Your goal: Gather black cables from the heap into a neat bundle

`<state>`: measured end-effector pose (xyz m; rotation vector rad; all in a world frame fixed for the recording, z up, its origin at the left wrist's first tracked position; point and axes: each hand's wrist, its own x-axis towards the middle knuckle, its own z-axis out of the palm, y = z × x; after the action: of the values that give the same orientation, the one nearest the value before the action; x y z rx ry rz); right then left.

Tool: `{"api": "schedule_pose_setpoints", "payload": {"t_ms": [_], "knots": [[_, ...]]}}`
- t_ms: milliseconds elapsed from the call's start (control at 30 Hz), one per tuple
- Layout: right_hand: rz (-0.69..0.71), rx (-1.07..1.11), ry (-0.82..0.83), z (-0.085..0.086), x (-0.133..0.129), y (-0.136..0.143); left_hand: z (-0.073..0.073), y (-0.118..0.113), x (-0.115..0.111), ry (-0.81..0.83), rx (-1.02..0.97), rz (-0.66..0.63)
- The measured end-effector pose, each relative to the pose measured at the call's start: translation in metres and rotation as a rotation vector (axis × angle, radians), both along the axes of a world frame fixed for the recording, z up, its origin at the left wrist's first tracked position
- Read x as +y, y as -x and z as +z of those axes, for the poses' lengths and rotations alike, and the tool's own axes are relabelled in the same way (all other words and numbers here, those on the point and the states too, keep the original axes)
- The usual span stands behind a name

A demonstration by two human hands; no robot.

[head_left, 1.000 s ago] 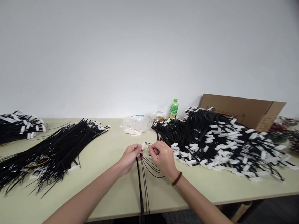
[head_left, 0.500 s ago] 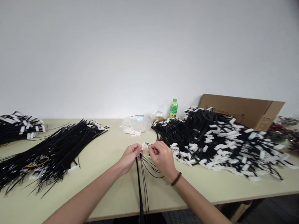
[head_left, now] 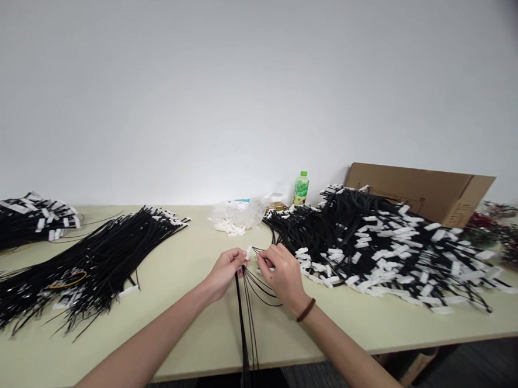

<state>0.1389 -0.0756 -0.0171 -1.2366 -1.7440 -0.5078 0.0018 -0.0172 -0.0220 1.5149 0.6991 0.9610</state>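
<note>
My left hand [head_left: 225, 272] is closed on a white connector [head_left: 249, 252], held between thumb and fingers over the middle of the table. Black wires [head_left: 242, 324] hang from it past the front edge. Just to the right, my right hand [head_left: 284, 274] pinches the ends of several thin black wires that loop beneath it. Behind my hands lies a clear plastic bag [head_left: 238, 213] with small white connectors [head_left: 230, 227] at its mouth.
Large bundles of black wires [head_left: 113, 255] lie at left. A heap of black wires with white connectors [head_left: 398, 244] covers the right side. A green bottle [head_left: 301, 188] and a cardboard box [head_left: 417, 190] stand behind, near the wall [head_left: 217, 91].
</note>
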Motion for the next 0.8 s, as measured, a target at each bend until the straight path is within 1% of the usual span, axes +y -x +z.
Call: {"api": "schedule_pose_setpoints", "payload": {"t_ms": [167, 333, 567, 800], "knots": [[-0.009, -0.057, -0.033, -0.0006, 0.0005, -0.0007, 0.0008, 0.0003, -0.0003, -0.008, 0.004, 0.002], [0.002, -0.099, -0.029, -0.0003, -0.0006, -0.0007, 0.0005, 0.0009, -0.0001, -0.01, 0.004, -0.003], [-0.02, -0.108, -0.042, 0.0001, -0.0012, -0.0008, 0.0028, 0.0009, -0.0023, -0.008, 0.023, 0.003], [-0.045, -0.082, -0.034, 0.0017, -0.0014, -0.0012, -0.0047, 0.0012, 0.0047, -0.032, 0.051, 0.003]]}}
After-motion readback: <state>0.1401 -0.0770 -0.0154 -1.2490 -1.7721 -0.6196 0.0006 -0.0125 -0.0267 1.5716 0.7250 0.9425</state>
